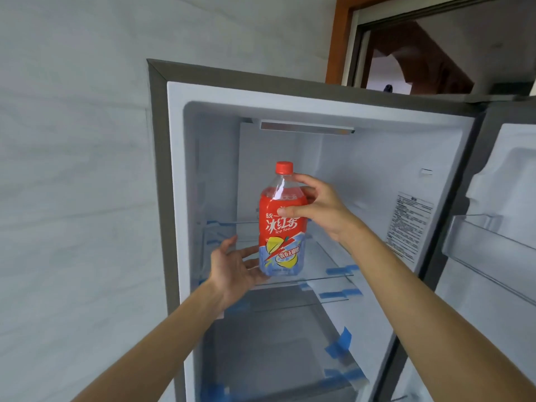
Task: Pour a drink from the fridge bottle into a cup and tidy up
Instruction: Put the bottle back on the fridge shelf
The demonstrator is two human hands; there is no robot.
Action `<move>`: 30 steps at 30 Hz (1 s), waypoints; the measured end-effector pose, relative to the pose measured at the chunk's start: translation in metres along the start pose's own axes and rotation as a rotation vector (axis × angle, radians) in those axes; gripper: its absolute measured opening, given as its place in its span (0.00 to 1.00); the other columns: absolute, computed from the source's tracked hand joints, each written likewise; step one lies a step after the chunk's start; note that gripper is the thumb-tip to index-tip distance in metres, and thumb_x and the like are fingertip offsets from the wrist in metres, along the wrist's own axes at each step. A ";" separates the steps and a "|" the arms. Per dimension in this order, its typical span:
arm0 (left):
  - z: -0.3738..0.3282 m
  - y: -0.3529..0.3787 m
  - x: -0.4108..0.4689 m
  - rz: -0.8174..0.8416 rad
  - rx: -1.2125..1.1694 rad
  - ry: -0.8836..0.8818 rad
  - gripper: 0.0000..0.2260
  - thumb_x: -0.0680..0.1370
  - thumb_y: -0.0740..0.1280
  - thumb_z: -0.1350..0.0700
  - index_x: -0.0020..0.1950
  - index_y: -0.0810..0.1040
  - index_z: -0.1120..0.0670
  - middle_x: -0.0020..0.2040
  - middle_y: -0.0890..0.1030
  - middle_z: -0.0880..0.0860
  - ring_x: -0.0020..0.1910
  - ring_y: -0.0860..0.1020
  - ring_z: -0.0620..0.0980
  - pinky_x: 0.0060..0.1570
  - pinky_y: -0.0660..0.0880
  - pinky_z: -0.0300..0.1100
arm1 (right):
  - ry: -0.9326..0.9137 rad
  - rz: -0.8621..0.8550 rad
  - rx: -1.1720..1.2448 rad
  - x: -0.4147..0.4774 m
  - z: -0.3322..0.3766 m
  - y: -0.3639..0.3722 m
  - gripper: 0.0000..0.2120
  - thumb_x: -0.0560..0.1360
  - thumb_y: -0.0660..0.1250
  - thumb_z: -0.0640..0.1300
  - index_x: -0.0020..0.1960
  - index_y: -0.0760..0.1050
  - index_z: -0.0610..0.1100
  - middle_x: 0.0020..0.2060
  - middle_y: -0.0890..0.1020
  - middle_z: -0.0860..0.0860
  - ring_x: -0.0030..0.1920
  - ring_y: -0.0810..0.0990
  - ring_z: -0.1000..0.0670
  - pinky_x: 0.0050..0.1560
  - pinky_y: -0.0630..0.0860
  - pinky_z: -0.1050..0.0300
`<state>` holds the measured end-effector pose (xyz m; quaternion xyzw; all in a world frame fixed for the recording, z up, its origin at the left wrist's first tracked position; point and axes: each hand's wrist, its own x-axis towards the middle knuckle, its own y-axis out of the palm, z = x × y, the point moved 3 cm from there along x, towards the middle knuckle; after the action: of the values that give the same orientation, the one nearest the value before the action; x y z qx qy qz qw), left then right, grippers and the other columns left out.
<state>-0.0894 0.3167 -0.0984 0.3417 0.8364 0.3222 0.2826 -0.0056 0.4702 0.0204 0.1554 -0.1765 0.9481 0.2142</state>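
Observation:
A large ice tea bottle [281, 224] with a red cap and a red and blue label stands upright in front of the open fridge's [174, 175] upper compartment. My right hand [319, 207] grips its upper part, thumb across the label and fingers around the shoulder. My left hand [235, 268] cups the bottle's base from the left and below. The bottle is at the front edge of the top glass shelf [330, 271]; I cannot tell whether it rests on the shelf. No cup is in view.
The fridge door [499, 227] stands open to the right, with door bins. Inside are bare glass shelves fixed with blue tape [339, 346]. A grey wall is on the left. A wooden door frame [342, 39] rises behind the fridge.

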 end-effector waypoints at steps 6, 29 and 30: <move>-0.007 0.004 0.028 -0.146 0.042 0.127 0.23 0.81 0.56 0.44 0.58 0.74 0.64 0.52 0.79 0.63 0.47 0.79 0.62 0.44 0.78 0.53 | -0.014 0.056 0.083 0.047 -0.027 0.001 0.32 0.62 0.81 0.34 0.63 0.76 0.50 0.49 0.85 0.51 0.46 0.86 0.53 0.42 0.82 0.58; -0.012 -0.016 0.093 -0.453 0.240 0.345 0.19 0.84 0.53 0.48 0.55 0.78 0.59 0.56 0.81 0.61 0.60 0.78 0.61 0.61 0.73 0.54 | 0.008 0.157 0.152 0.122 -0.111 0.016 0.35 0.62 0.81 0.34 0.66 0.75 0.47 0.55 0.84 0.48 0.53 0.84 0.47 0.49 0.83 0.52; -0.012 -0.015 0.094 -0.448 0.246 0.346 0.19 0.84 0.53 0.48 0.55 0.78 0.59 0.55 0.81 0.61 0.60 0.78 0.61 0.61 0.73 0.54 | 0.008 0.155 0.150 0.124 -0.114 0.016 0.35 0.62 0.81 0.34 0.66 0.75 0.47 0.55 0.83 0.48 0.53 0.84 0.47 0.49 0.83 0.52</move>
<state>-0.1604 0.3753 -0.1256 0.1206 0.9593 0.2015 0.1567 -0.1444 0.5459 -0.0398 0.1532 -0.1159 0.9729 0.1285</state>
